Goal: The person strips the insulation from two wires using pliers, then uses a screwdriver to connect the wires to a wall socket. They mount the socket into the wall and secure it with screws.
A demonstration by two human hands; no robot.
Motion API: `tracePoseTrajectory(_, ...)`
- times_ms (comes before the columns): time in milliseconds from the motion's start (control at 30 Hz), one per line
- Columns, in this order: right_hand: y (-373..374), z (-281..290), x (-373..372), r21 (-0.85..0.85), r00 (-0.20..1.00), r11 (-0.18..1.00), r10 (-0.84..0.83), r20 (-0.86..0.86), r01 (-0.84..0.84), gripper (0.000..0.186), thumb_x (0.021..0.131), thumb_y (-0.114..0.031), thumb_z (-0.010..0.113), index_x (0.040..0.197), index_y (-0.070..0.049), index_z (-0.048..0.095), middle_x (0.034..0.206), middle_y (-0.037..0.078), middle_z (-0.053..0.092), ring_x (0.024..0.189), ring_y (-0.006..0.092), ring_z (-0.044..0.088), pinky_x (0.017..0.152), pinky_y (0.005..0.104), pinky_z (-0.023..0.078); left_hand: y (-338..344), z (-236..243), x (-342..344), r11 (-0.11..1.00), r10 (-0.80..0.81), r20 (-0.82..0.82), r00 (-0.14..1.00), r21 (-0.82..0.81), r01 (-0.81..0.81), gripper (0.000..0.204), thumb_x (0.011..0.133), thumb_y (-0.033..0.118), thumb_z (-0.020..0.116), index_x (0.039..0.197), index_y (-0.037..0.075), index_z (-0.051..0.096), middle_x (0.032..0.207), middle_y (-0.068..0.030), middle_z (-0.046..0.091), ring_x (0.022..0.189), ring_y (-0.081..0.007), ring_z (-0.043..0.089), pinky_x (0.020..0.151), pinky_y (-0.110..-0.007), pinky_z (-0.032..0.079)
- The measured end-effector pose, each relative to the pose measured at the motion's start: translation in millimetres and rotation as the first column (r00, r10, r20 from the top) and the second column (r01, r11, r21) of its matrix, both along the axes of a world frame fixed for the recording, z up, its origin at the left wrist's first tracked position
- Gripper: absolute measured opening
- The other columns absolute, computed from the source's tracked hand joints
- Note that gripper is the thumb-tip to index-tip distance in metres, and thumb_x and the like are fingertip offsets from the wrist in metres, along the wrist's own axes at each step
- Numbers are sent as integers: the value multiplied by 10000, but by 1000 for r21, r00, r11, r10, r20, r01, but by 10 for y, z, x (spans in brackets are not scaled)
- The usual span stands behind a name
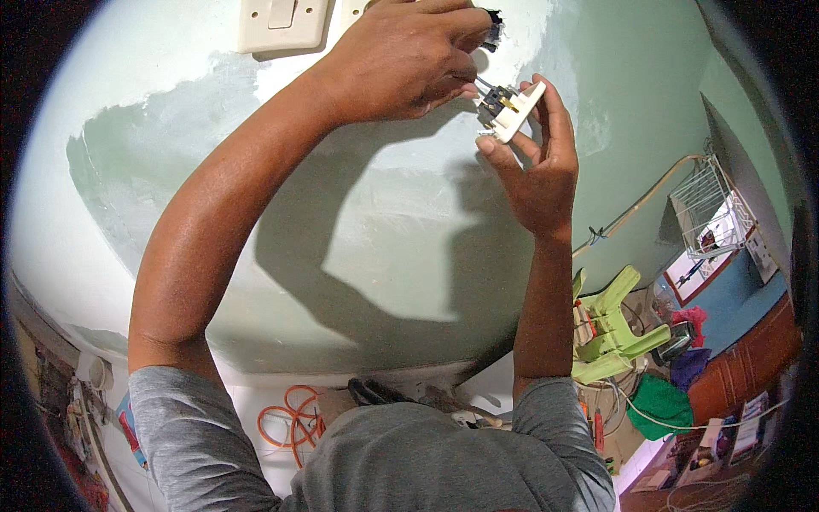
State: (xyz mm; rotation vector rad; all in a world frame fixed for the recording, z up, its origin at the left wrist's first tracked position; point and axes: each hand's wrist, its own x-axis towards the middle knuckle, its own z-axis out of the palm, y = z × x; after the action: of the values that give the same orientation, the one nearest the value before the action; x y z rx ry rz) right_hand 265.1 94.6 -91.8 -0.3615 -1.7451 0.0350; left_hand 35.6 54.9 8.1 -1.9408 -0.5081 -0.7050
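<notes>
My right hand holds a cream electrical wall plate by its edges, between thumb and fingers. The plate is tilted, so its back shows a black terminal block with brass-coloured contacts. Whether it is a socket or a switch, I cannot tell. My left hand is closed just above and left of it, its fingertips pinching a thin grey wire that reaches the terminals. Behind my left fingers, a dark ragged hole opens in the wall. The pinching fingertips are partly hidden.
A cream wall switch is mounted at the upper left of the patchy green-and-white wall. Below lie an orange cable and a light-green plastic stool on its side. A white wire rack and green cloth are at right.
</notes>
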Motion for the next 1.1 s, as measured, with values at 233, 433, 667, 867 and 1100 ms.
tracePoseTrajectory(233,-38,13,-8,-48,1000,999,-13,-2,13,899,794,-132,860,1532,16,369,1445,239,451,1365,375,506,1000,481,602,33,-8,-16,997,-32,-13,999,66,32,257,864,364,787,823,112,756,1041,-54,582,1109,-223,546,1127,-453,387)
tracePoseTrajectory(433,-53,7,8,-181,995,980,72,-65,-82,918,783,-92,877,1538,-1,363,1482,237,431,1389,373,487,1020,478,592,97,-47,-88,999,3,-18,1000,53,-2,259,865,374,780,831,119,754,1004,-43,575,1082,-217,544,1096,-454,401)
tracePoseTrajectory(667,-86,13,-58,-148,1000,989,-7,-18,5,950,768,-52,892,1544,-9,345,1505,229,418,1402,364,477,1038,468,582,215,-108,-171,996,-86,40,996,9,85,285,881,400,747,825,120,735,942,-42,570,995,-216,550,1004,-432,428)
tracePoseTrajectory(867,-84,-14,-46,-157,999,988,-15,-31,10,962,758,-41,902,1542,-11,346,1508,207,422,1412,346,467,1057,461,568,219,-120,-138,984,-176,77,981,7,176,295,887,393,745,815,108,717,915,-43,575,956,-211,558,980,-433,434)
tracePoseTrajectory(1100,-71,-29,-87,-169,996,983,58,-66,-68,980,748,3,898,1550,-18,335,1517,192,423,1434,319,435,1081,456,545,266,-156,-164,983,-184,96,978,2,184,293,890,385,748,810,105,713,892,-44,575,918,-207,556,989,-442,436)
